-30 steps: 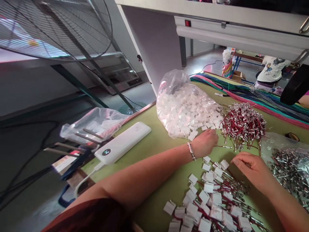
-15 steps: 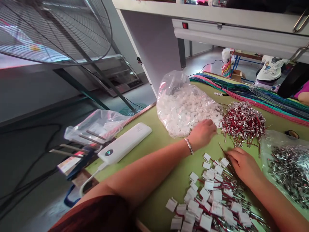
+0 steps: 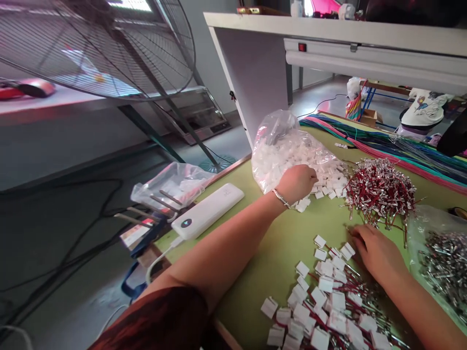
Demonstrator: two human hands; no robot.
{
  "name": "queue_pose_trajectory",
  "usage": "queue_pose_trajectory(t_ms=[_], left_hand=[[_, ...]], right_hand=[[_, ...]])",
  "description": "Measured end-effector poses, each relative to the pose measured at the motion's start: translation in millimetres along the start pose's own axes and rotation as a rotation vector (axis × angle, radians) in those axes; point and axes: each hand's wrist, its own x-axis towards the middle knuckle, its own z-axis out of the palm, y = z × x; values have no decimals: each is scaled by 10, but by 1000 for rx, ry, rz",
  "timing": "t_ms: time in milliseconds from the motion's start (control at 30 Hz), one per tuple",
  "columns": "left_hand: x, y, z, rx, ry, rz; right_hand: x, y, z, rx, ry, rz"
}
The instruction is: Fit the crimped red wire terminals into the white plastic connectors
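My left hand is over the white plastic connector housings spilling from a clear bag. Its fingers are curled together, and whatever they pinch is hidden. Lower right, my right hand is closed in a pinch on a short wire, of which only a small tip shows beyond the fingers. Just past it lies a heap of short red wires with metal terminals. Nearer me, beside the right hand, is a spread of white housings fitted with red wires.
A white power bank with a cable lies at the table's left edge. Bundled coloured wires run along the back. At right is a bag of metal terminals. A large fan stands left; a person in a white shirt is far off.
The view has shifted left, moving the scene rightward. My left hand has moved back leftward over the housings, uncovering several at the bag's mouth. My right hand keeps its pinch, with less wire showing.
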Motion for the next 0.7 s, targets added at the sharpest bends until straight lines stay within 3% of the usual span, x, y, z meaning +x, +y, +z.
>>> queue_pose_trajectory(t_ms=[100, 200, 333, 567, 633, 700], left_hand=[[-43, 42, 113, 8, -70, 65], [-96, 97, 325, 111, -67, 133], [-130, 94, 518, 186, 1, 177], [-93, 70, 477, 93, -17, 209], [-123, 156, 422, -44, -1, 267], [-184, 279, 382, -315, -55, 255]], right_hand=[[-11, 49, 10, -97, 36, 4], [-36, 90, -4, -137, 49, 81], [-76, 143, -42, 69, 77, 171], [-44, 156, -100, 615, 32, 248], [-49, 150, -133, 663, 59, 271], [-67, 144, -162, 666, 91, 281]])
